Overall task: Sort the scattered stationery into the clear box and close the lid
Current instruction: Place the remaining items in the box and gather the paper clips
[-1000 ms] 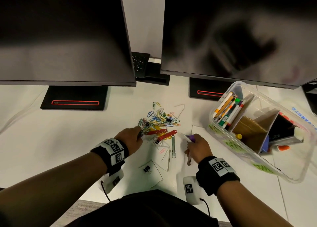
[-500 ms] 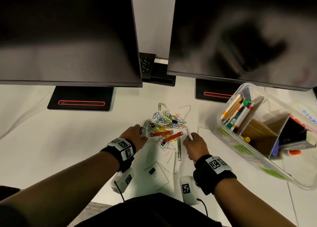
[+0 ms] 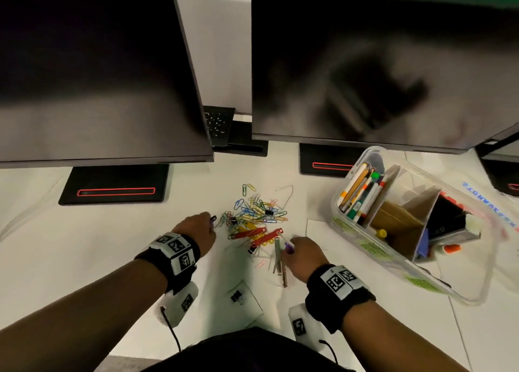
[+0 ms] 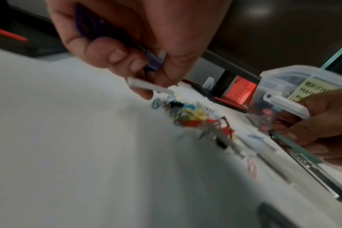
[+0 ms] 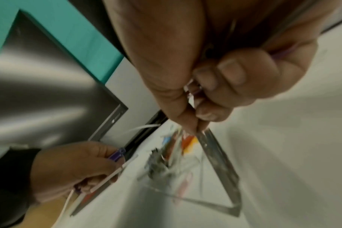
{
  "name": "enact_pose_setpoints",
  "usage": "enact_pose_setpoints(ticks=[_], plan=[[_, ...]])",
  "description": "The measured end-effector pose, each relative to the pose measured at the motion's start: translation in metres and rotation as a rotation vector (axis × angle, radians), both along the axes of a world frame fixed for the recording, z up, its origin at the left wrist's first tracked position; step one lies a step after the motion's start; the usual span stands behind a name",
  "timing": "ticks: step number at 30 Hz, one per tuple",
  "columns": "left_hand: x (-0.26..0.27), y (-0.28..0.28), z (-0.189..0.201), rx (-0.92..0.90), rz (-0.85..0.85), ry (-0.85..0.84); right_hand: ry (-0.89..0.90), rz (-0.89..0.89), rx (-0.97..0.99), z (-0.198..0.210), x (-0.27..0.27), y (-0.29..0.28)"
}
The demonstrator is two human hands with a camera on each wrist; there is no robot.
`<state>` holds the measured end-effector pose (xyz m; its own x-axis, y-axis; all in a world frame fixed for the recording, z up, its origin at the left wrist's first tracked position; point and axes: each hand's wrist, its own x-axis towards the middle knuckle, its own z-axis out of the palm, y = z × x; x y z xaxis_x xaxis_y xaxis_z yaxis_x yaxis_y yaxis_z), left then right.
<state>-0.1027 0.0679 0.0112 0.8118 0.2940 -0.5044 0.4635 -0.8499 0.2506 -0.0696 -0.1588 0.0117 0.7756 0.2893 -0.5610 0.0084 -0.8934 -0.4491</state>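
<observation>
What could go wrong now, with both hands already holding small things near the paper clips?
The left hand already pinches a purple piece and a white strip; adding more may loosen its grip. The right hand pinches a metal strip beside the paper clips, so lifting it may scatter clips further from the clear box.

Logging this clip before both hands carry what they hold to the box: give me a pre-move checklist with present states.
1. Left hand grips a purple piece and a white strip: ok.
2. Right hand pinches a metal strip: ok.
3. Clear box open, lid off: ok.
4. Pens compartment has spare room: cannot tell.
5. Paper clips cleared from the desk: not ok.
</observation>
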Motion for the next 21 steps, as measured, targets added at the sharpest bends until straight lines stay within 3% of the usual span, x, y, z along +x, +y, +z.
enact_pose_setpoints(ticks=[5,11,15,21], plan=[[0.02,-0.038,0.061,-0.05,-0.163,-0.225,-0.06,-0.214,0.324,0.045,0.013,-0.024],[0.067,-0.132,0.106,-0.599,-0.032,-0.268,-0.028,-0.58,0.656,0.105,0.039,-0.072],[0.099,-0.198,0.117,-0.811,-0.026,-0.16,-0.089,-0.71,0.602,0.112,0.07,-0.12],[0.135,-0.255,0.114,-0.741,-0.025,-0.03,0.075,-0.805,0.464,0.102,0.101,-0.164]])
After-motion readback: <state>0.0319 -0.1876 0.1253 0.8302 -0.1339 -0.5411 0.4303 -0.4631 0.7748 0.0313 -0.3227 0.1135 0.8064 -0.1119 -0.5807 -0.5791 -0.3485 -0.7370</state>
